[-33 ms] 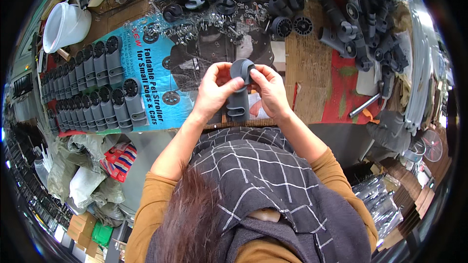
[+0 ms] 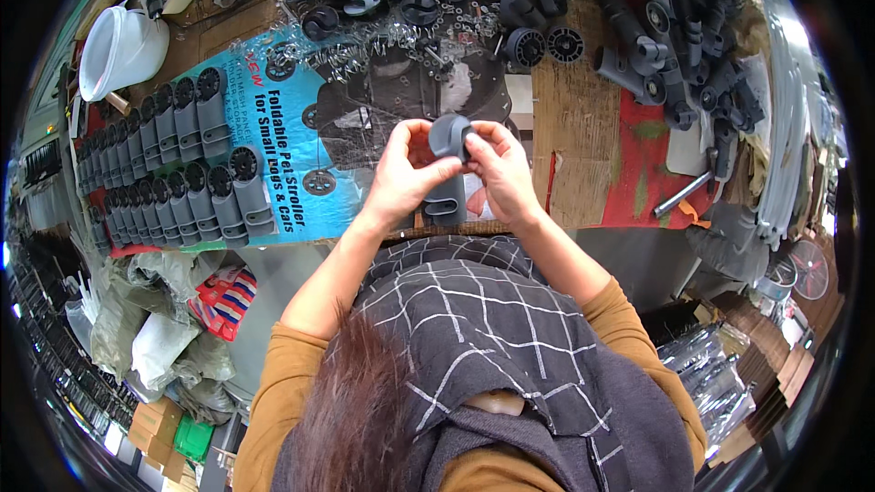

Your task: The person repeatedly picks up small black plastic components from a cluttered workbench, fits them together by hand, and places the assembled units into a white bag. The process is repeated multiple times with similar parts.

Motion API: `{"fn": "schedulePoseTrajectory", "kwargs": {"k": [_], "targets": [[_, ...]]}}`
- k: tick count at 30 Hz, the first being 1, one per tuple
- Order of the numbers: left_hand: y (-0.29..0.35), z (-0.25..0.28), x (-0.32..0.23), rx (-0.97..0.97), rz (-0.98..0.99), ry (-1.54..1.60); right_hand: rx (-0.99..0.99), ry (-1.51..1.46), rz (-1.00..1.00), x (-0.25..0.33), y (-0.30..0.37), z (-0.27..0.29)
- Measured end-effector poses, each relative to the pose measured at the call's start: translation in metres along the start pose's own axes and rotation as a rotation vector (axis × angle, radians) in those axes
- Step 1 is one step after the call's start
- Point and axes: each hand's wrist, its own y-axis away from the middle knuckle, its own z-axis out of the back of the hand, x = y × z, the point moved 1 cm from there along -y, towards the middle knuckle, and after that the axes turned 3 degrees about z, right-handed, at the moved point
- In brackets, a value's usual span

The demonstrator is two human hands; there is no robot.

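Observation:
Just above the table's front edge, I hold a round, dark grey plastic cap (image 2: 447,136) with a curved rim between both hands. My left hand (image 2: 401,169) grips its left side, the thumb lying along the lower edge. From the right, my right hand (image 2: 504,167) pinches the rim with thumb and fingers. Directly below the cap is a grey plastic sleeve (image 2: 444,203) with a slotted lower end. Whether cap and sleeve are joined cannot be seen, as my thumbs cover that spot.
Two rows of similar grey sleeves (image 2: 214,114) stand at left on a blue printed sheet (image 2: 305,114). Dark caps (image 2: 419,9) and loose screws (image 2: 342,59) are heaped at the back. Black jointed parts (image 2: 679,46) pile up at right, near a metal rod (image 2: 682,195). A white bucket (image 2: 123,53) stands back left.
The cap has turned slightly between my fingers, and my right thumb now covers more of its slotted right side. My hands have hardly shifted.

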Motion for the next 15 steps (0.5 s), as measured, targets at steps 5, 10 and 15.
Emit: {"fn": "schedulePoseTrajectory", "kwargs": {"k": [5,10,15], "targets": [[0.012,0.01,0.003,0.057,0.084,-0.052,-0.041,0.325,-0.104,-0.008,0.021,0.004],[0.006,0.023,0.011,0.04,0.118,-0.138,-0.012,0.75,-0.004,-0.016,0.007,0.009],[-0.014,0.023,0.022,-0.178,-0.132,-0.537,-0.121,1.04,0.253,-0.024,-0.005,0.009]]}}
